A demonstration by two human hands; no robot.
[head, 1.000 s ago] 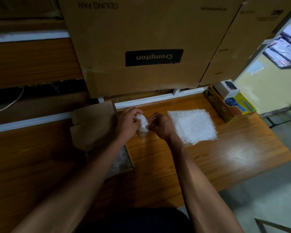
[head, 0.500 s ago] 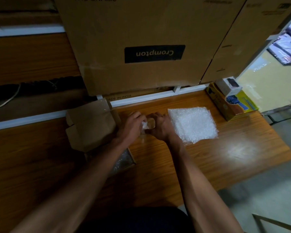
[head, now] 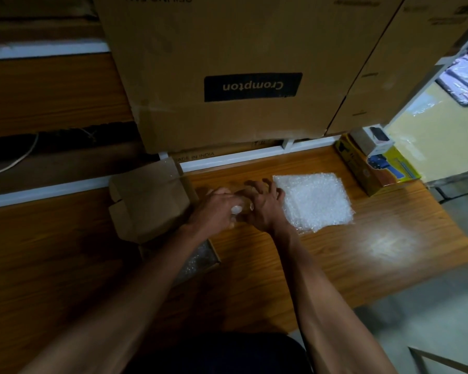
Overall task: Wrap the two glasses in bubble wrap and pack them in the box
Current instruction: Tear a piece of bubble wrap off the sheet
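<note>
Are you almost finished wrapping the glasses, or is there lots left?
About halfway, it seems. Done: bubble-wrapped stuff already lies in the open box, probably the first glass. In hand: the left hand and right hand are closed round a small bundle between them, mostly hidden. Left: finishing it and packing it. A spare bubble wrap sheet lies beside the right hand.

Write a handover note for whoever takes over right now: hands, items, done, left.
Left hand and right hand both grip a small part-wrapped bundle just above the table, right fingers spread.
Spare bubble wrap sheet lies flat, right of the hands.
Open cardboard box sits left; bubble wrap shows inside, contents unclear.
Done: the wrap on this bundle is started.
Left: finish wrapping, box it; check whether the other glass is packed.
</note>
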